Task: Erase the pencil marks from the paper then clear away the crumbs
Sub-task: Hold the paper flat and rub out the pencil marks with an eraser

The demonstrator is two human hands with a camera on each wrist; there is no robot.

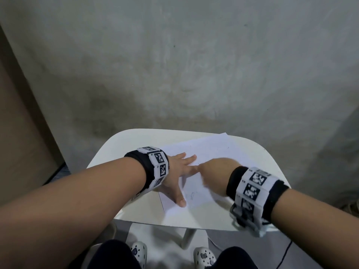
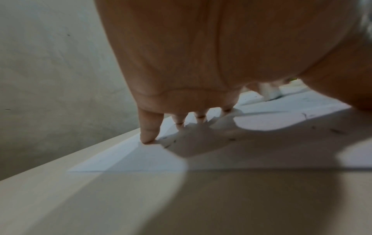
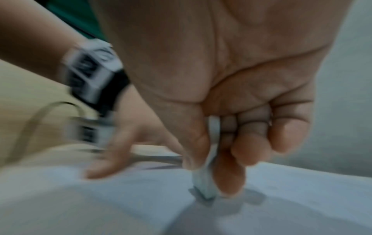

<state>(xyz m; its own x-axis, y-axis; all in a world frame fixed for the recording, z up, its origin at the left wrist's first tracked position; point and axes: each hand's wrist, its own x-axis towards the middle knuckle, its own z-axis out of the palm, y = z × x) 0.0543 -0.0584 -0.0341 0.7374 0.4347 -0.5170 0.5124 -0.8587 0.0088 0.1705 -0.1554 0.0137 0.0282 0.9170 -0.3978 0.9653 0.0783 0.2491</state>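
Observation:
A white sheet of paper (image 1: 209,150) lies on a small white table (image 1: 124,150). My left hand (image 1: 178,171) lies flat on the sheet's left part with its fingers spread, and the fingertips (image 2: 148,139) press on the paper. My right hand (image 1: 213,171), blurred, is just to its right. Its thumb and fingers pinch a white eraser (image 3: 207,182) whose tip touches the paper. Faint pencil marks (image 1: 191,195) show near my left thumb. Several dark crumbs (image 2: 336,131) lie scattered on the sheet.
A grey concrete wall (image 1: 194,65) rises right behind the table. A brown board (image 1: 17,133) leans at the left. My knees and white shoes (image 1: 138,253) are under the table's near edge, and a dark cable (image 1: 285,253) runs over the floor at the right.

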